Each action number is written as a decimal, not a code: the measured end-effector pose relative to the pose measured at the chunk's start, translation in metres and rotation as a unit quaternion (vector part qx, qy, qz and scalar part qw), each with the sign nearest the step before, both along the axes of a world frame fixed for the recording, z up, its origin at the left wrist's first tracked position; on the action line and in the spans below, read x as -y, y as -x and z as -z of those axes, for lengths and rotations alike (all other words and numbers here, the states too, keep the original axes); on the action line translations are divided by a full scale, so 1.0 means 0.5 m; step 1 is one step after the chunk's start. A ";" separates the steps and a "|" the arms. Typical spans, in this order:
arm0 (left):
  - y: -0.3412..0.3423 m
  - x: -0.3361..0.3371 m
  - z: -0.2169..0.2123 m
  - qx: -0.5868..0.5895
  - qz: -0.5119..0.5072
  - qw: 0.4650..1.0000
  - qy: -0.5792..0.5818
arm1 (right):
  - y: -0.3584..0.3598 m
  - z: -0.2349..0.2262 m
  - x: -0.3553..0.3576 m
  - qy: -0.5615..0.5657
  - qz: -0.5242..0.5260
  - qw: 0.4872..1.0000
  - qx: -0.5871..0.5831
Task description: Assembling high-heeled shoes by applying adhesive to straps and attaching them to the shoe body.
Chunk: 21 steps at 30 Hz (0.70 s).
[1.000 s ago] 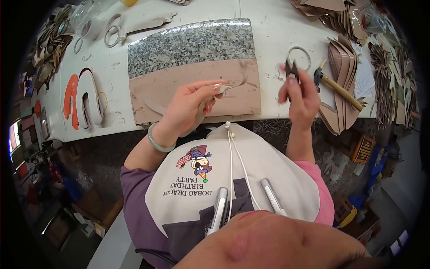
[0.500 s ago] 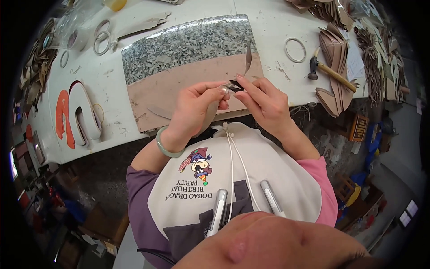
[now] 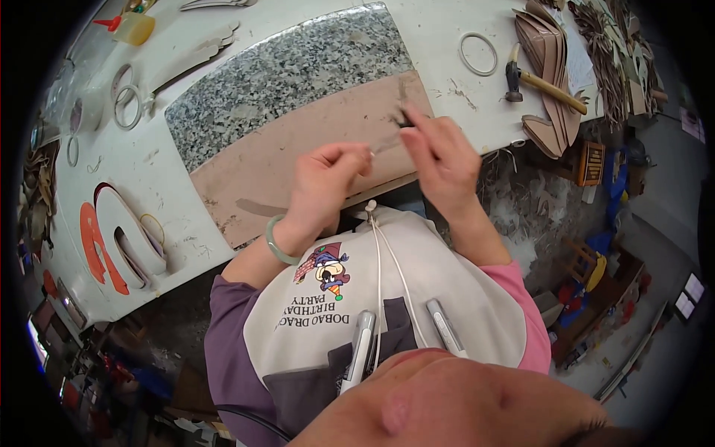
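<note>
My left hand point(image 3: 324, 175) pinches a thin pale strip point(image 3: 383, 145) over the front edge of a tan leather sheet point(image 3: 283, 167). The sheet lies on a speckled granite slab point(image 3: 283, 74). Just to the right, my right hand point(image 3: 439, 156) is closed on a small dark cutting tool point(image 3: 402, 119), whose tip sits close to the strip's free end. The two hands are almost touching. A green bangle point(image 3: 274, 242) circles my left wrist. What the strip is made of is too small to tell.
A hammer point(image 3: 536, 78) and a pale ring point(image 3: 478, 54) lie right of the slab, beside stacks of tan shoe-shaped pieces point(image 3: 547, 45). Orange and white curved pieces point(image 3: 112, 242) lie at the left. More rings point(image 3: 126, 104) and a yellow glue bottle point(image 3: 134, 26) sit at the back left.
My right hand came in from the right with the dark tool and met my left hand. Both hands now work together on the strip, slightly farther over the tan sheet.
</note>
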<state>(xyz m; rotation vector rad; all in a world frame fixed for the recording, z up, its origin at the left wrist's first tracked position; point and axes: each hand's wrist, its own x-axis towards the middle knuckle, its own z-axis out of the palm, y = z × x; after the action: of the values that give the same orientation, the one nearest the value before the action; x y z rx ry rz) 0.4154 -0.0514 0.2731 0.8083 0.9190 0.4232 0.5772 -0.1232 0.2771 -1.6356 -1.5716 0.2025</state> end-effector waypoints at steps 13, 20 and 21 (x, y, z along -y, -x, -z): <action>0.027 0.014 -0.028 0.011 -0.175 0.984 -0.024 | -0.004 0.001 -0.041 0.021 -0.144 0.989 -0.004; 0.060 0.088 -0.012 0.006 -0.168 0.982 -0.083 | 0.018 0.027 -0.002 -0.039 -0.111 0.992 -0.049; 0.062 0.094 -0.008 -0.007 -0.157 0.985 -0.071 | 0.007 0.028 -0.009 -0.074 -0.074 0.993 -0.057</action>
<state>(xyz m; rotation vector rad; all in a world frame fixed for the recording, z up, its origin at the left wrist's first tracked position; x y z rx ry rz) 0.3844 -0.0984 0.2769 0.7980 1.0420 0.7664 0.5735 -0.1186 0.2632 -1.3709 -1.5829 0.2485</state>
